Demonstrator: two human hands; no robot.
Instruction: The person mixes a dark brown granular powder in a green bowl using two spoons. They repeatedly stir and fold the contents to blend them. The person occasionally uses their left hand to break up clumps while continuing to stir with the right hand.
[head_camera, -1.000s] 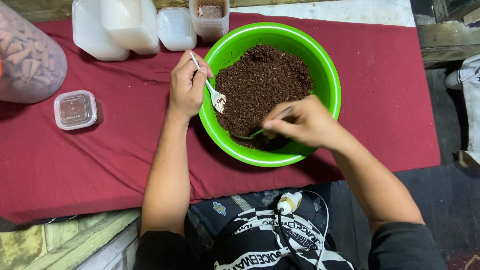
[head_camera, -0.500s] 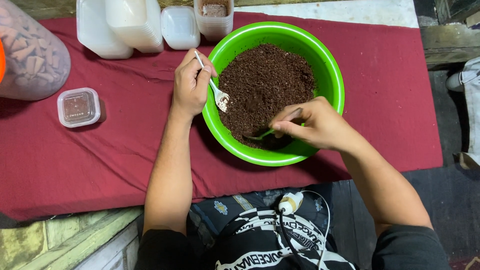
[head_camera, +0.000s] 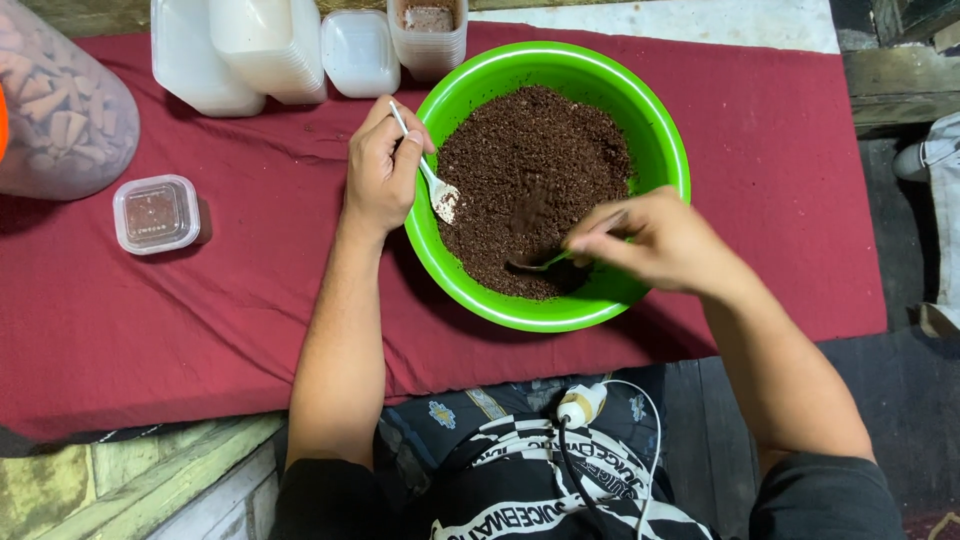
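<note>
Scene: A person works at a green bowl (head_camera: 660, 130) of dark brown crumbs (head_camera: 530, 170), set on a red cloth (head_camera: 200, 330).
Left hand: The left hand (head_camera: 380, 170) rests at the bowl's left rim, fingers closed around a white spoon (head_camera: 432, 185) whose tip, dusted with crumbs, hangs just inside the rim.
Right hand: The right hand (head_camera: 660, 240) reaches in from the near right, fingers pinched together on a green spoon (head_camera: 545, 262), its bowl end dug into the crumbs near the front wall.
Crumbs: They fill most of the bowl, heaped toward the far side, with a scooped hollow by the green spoon.
Handling: The crumbs look dry, loose and light; they will likely spill off a tilted spoon, so a level scoop suits them. The thin plastic spoons probably flex, and are best gripped along the handle, as both hands do now. The bowl seems light and could slide on the cloth; its rim is the place to steady it.
Left of bowl: A small lidded tub (head_camera: 155, 212) with brown filling sits apart on the cloth; a big clear jar (head_camera: 55, 110) of pale pieces is at the far left.
Behind bowl: Stacks of empty clear tubs (head_camera: 250, 50) line the far edge, one tub (head_camera: 428, 30) partly filled.
</note>
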